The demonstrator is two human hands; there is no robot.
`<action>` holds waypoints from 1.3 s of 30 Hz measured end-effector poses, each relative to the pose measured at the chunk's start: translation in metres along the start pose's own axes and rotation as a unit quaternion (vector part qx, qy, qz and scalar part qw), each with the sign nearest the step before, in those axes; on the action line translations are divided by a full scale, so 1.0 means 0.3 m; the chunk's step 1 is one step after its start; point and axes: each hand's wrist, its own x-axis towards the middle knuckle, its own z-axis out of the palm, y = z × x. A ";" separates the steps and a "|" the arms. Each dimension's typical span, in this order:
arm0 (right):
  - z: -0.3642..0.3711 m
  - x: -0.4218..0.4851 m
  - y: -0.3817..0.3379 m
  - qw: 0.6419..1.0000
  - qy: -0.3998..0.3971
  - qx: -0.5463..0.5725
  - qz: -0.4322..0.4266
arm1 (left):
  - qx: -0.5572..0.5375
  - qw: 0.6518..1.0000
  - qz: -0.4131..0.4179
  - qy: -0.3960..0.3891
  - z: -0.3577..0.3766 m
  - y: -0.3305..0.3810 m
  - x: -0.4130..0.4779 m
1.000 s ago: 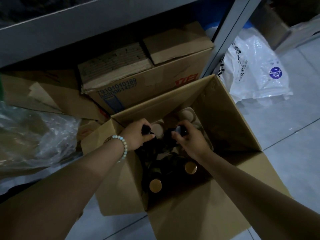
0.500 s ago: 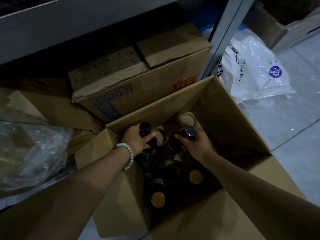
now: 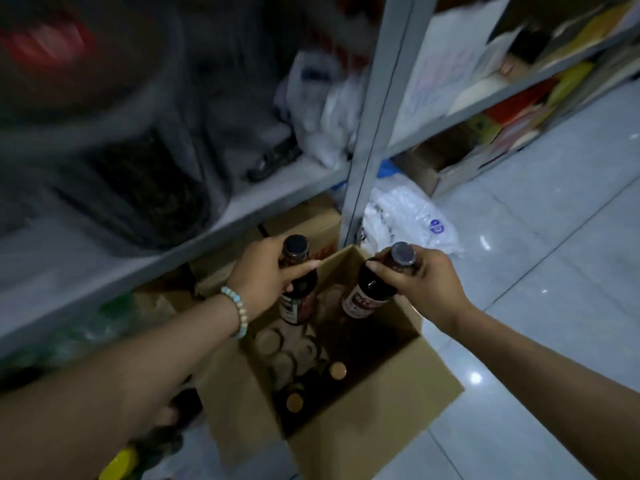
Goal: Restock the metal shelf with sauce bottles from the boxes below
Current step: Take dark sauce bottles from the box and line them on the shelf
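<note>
Grey shelf post (image 3: 375, 133) (white bag (image 3: 408, 216) beside)

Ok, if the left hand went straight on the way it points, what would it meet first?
Probably the metal shelf's upright post, beyond the bottle the left hand grips. Depth is unclear: it could instead reach the closed cardboard box under the shelf board.

You are standing in dim light; pale glossy floor tiles (image 3: 554, 254) are spreading to the right, catching a bright glint (image 3: 476, 377), a white plastic bag (image 3: 408, 216) lying farther off.
</note>
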 end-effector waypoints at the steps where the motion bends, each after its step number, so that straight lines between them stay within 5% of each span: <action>1: -0.078 -0.017 -0.111 1.000 0.017 -0.006 -0.014 | 0.012 1.000 0.028 0.002 -0.062 0.115 -0.017; 7: -0.550 -0.177 -0.847 0.992 0.081 0.047 -0.090 | 0.078 0.981 0.170 0.048 -0.446 0.836 -0.213; 12: -0.868 -0.327 -1.438 0.975 0.111 0.103 -0.164 | 0.054 0.950 0.256 0.169 -0.774 1.390 -0.419; 21: -1.128 -0.557 -2.248 0.927 0.078 0.193 -0.312 | 0.029 0.871 0.335 0.359 -1.331 2.105 -0.869; 29: -1.070 -0.638 -2.703 0.874 -0.011 0.306 -0.377 | -0.070 0.785 0.359 0.500 -1.647 2.303 -1.194; 39: -0.745 -0.646 -3.013 0.841 -0.124 0.352 -0.392 | -0.048 0.744 0.304 0.593 -1.943 2.200 -1.341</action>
